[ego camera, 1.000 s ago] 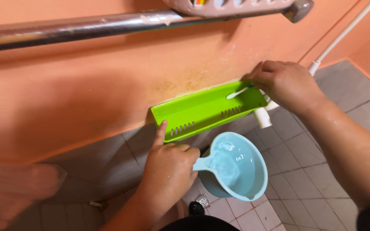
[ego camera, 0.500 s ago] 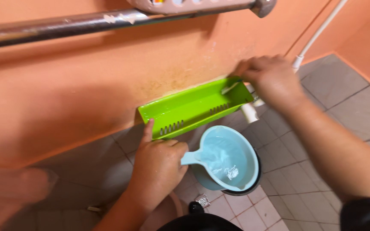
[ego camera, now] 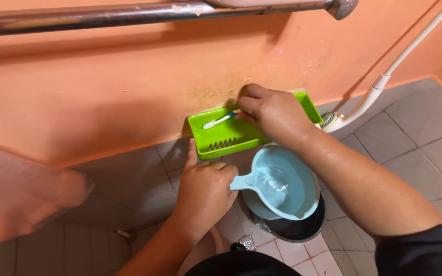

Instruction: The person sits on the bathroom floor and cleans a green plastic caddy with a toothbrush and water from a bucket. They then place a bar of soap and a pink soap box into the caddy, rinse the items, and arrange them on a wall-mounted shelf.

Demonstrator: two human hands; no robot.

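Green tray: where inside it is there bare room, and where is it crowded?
The green tray has a bare strip at its left end, between its left wall and the toothbrush. Its middle and right are crowded: the right hand covers them.

Evenly, warmly lit from above. Soft shadow under the metal rail (ego camera: 154,13) on the orange wall (ego camera: 103,87). Faint glare on water in the blue scoop (ego camera: 282,186). Blurred shape near left; centre sharp.

A tray (ego camera: 221,137) sits against the wall (ego camera: 103,97), under the rail (ego camera: 103,16). A toothbrush (ego camera: 219,121) lies in its left end. In front of it the scoop (ego camera: 282,185) rests on a bucket (ego camera: 303,229); a hose (ego camera: 379,87) runs off right.
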